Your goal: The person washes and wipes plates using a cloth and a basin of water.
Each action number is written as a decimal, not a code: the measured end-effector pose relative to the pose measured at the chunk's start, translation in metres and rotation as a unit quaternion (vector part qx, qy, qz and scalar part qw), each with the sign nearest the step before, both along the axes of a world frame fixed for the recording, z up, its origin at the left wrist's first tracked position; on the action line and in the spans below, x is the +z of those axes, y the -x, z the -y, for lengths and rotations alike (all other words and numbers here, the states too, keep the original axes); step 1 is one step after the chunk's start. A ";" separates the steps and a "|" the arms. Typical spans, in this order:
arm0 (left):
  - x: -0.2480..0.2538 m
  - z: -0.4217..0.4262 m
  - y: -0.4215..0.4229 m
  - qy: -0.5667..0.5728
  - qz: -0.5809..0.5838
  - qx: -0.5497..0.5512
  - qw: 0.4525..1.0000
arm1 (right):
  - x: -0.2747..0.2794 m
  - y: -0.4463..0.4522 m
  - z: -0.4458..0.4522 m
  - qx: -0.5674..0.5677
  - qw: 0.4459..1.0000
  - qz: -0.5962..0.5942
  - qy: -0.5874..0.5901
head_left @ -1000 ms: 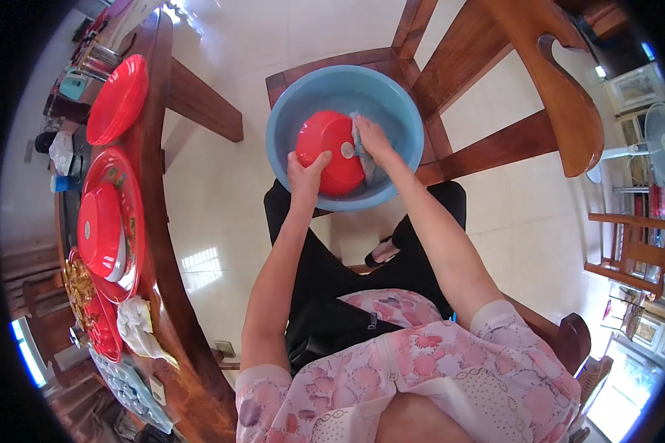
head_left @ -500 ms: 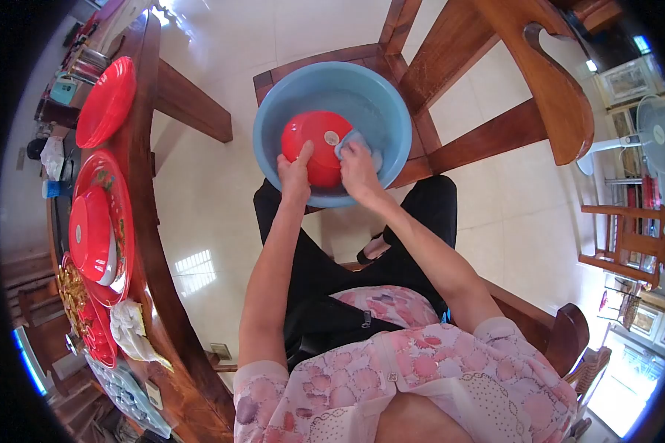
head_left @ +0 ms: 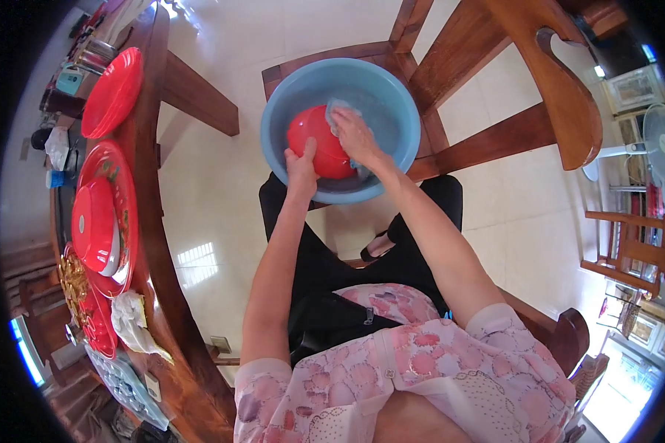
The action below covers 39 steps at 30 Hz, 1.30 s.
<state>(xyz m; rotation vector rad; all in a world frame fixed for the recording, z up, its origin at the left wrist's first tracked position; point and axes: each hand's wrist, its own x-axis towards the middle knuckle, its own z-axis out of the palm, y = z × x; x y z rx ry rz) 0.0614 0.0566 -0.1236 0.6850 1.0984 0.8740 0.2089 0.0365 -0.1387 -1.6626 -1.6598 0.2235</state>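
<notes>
A light blue basin point(head_left: 403, 96) with water in it stands on a wooden chair seat. Inside it a red bowl point(head_left: 309, 130) lies with its underside up. My left hand point(head_left: 301, 168) grips the bowl's near left edge, thumb on the outer surface. My right hand point(head_left: 355, 134) is closed on a pale blue cloth point(head_left: 335, 108) and presses it against the right side of the bowl. The cloth covers part of the bowl's base.
On the wooden table point(head_left: 174, 295) at left are red plates point(head_left: 113, 92), a patterned red tray point(head_left: 128, 192) under an upturned red bowl point(head_left: 92, 225), and a crumpled white cloth point(head_left: 131, 321). A wooden chair back point(head_left: 569, 118) rises at right; a fan point(head_left: 663, 142) stands beyond.
My right hand has moved the cloth from the bowl's near right side up over its base and far right side. My left hand still holds the bowl's left edge.
</notes>
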 end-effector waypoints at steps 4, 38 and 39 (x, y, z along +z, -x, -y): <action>-0.008 -0.002 -0.002 -0.002 -0.036 0.017 0.999 | -0.006 -0.007 0.002 -0.007 1.000 -0.009 -0.010; 0.024 0.007 -0.025 -0.187 0.002 -0.020 0.982 | 0.013 -0.024 0.040 -0.139 0.976 0.031 0.162; 0.034 0.006 -0.028 -0.188 0.003 -0.020 0.982 | 0.014 -0.029 0.041 -0.140 0.977 0.031 0.161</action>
